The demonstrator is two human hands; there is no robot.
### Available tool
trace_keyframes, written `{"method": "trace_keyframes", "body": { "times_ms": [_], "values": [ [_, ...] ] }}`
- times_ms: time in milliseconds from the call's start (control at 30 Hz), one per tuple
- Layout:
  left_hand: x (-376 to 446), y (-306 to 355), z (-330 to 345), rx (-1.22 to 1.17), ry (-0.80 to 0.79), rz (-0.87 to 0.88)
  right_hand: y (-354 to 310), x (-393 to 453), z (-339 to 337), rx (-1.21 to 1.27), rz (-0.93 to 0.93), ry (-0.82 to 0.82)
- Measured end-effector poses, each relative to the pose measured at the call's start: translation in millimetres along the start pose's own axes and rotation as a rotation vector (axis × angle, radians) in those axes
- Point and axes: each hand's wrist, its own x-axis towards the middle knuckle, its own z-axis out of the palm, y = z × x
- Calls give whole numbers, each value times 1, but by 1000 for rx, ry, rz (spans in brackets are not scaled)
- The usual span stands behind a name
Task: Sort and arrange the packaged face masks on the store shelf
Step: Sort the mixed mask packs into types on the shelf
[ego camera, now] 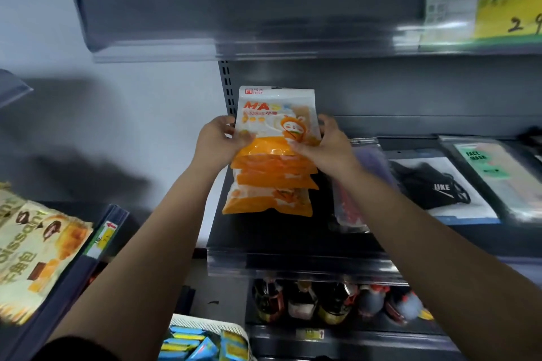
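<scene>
An orange-and-white mask pack (pixel 275 114) stands tilted at the left end of the dark shelf (pixel 293 237). My left hand (pixel 218 141) grips its left edge and my right hand (pixel 325 143) grips its right edge. Below it, several more orange mask packs (pixel 272 187) lie stacked flat on the shelf. To the right lie a clear pack with red print (pixel 349 208), partly under my right forearm, a black mask pack (pixel 437 184) and a green-labelled face mask pack (pixel 492 167).
An upper shelf (pixel 234 9) overhangs close above, with a yellow-green price sign (pixel 498 3) at its right. Bottles (pixel 331 299) fill the shelf below. Croissant bags (pixel 35 249) sit on a rack at left. A white basket (pixel 205 340) with blue packs stands on the floor.
</scene>
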Motion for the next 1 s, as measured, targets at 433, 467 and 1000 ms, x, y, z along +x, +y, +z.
{"method": "trace_keyframes", "body": {
  "times_ms": [433, 467, 1000],
  "values": [
    [-3, -10, 2, 240, -139, -65, -2, 0, 10, -164, 36, -39],
    [-5, -11, 3, 258, -136, -58, -2, -1, 10, -168, 39, -45],
    [-41, 2, 25, 863, -61, 491, 3, -60, -19, -676, -371, 102]
  ]
}}
